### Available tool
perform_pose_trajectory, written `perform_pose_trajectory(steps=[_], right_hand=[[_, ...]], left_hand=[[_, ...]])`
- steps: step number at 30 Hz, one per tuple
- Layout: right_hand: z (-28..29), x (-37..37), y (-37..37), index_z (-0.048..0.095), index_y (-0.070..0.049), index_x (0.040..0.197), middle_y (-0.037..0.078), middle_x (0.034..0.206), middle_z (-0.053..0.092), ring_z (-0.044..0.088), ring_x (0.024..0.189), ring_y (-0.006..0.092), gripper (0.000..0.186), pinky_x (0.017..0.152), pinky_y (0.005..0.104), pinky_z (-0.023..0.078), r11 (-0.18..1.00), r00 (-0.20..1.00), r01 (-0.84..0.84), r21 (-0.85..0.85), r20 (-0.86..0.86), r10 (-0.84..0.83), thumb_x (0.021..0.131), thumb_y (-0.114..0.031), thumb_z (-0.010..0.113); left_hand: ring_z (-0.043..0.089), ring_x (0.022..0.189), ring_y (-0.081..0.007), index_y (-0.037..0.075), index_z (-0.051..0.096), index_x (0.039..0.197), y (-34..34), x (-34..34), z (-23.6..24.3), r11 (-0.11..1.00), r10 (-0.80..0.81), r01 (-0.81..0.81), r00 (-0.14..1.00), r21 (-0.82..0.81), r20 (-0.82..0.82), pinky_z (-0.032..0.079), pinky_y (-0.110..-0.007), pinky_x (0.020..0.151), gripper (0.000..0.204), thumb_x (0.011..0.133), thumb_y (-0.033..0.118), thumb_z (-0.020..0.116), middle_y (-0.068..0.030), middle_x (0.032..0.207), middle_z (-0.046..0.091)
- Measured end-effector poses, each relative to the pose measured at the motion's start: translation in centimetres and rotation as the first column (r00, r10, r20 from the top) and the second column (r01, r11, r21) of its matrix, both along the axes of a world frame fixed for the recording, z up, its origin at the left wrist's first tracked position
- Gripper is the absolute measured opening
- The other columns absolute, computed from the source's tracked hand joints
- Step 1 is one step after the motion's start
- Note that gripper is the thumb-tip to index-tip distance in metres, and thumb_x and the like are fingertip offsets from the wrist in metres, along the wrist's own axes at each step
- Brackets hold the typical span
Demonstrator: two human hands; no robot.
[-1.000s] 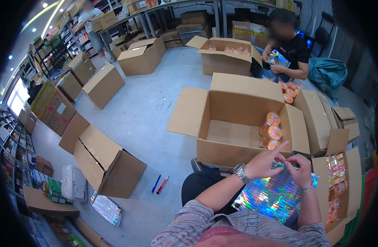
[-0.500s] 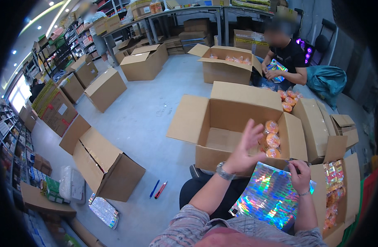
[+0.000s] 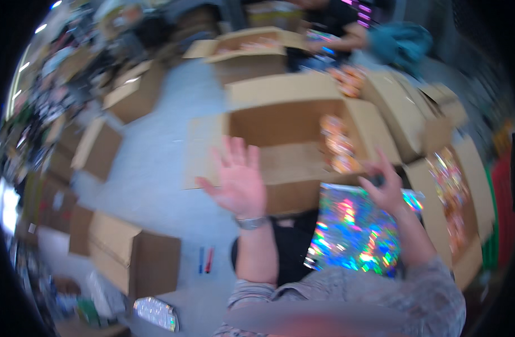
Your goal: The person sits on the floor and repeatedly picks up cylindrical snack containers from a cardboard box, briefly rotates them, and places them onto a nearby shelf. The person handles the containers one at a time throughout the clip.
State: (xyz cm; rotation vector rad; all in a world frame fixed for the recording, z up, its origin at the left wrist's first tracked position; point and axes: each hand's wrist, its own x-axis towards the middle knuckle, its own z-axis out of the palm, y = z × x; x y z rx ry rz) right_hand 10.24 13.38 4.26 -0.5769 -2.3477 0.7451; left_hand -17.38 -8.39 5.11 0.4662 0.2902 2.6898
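My left hand (image 3: 235,174) is raised in front of the open cardboard box (image 3: 277,191), palm showing, fingers spread, holding nothing. Inside that box, wrapped orange rounds (image 3: 339,143) line the right end. A shiny holographic sheet or bag (image 3: 353,230) lies across my lap. My right hand (image 3: 383,188) is at the sheet's upper right, index finger raised and thumb out; motion blur and a dark spot between the fingers hide whether it grips anything. Right of it stands an open carton (image 3: 473,196) of shiny wrapped packets (image 3: 448,185).
A co-worker (image 3: 339,36) sits at the back beside another open box (image 3: 246,67), more orange packets (image 3: 347,78) and a teal sack (image 3: 397,45). Closed cartons (image 3: 92,151) line the left. A red pen-like tool (image 3: 209,258) and blue pen (image 3: 201,258) lie near a folded carton (image 3: 150,264).
My left hand has left the sheet and moved leftward, its fingers now spread. My right hand has moved up and left, its index finger now raised. The view has shifted and blurred.
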Motion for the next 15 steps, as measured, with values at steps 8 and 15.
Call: perform_pose_trajectory(steps=[8, 15], right_hand=[[1.4, -4.4, 6.2, 0.007, -0.005, 0.165, 0.013, 0.14, 0.062, 0.067, 0.112, 0.0366, 0.117, 0.099, 0.0449, 0.053, 0.969, 0.984, -0.114, 0.218, 0.162, 0.079, 0.078, -0.021, 0.084], [-1.6, -10.8, 9.9, -0.005, -0.008, 0.165, 0.017, 0.117, 0.073, 0.069, 0.106, 0.0385, 0.134, 0.101, 0.049, 0.046, 0.957, 0.553, -0.242, 0.159, 0.833, 0.002, 0.074, -0.04, 0.088]], left_hand=[[0.01, 0.159, -0.0363, 0.012, -0.005, 0.166, 5.1, 0.8, -3.6, 0.911, -0.018, 0.065, 0.993, -0.407, 0.118, 0.007, -0.056, 0.128, 0.097, 0.101, 0.072, 0.036, -0.0171, 0.172, 0.01], [0.008, 0.16, -0.0368, 0.012, -0.005, 0.166, 5.2, 0.4, -4.3, 0.882, 0.026, 0.043, 0.99, -0.47, 0.139, 0.004, -0.057, 0.127, 0.096, 0.101, 0.076, 0.026, -0.0168, 0.174, 0.005]])
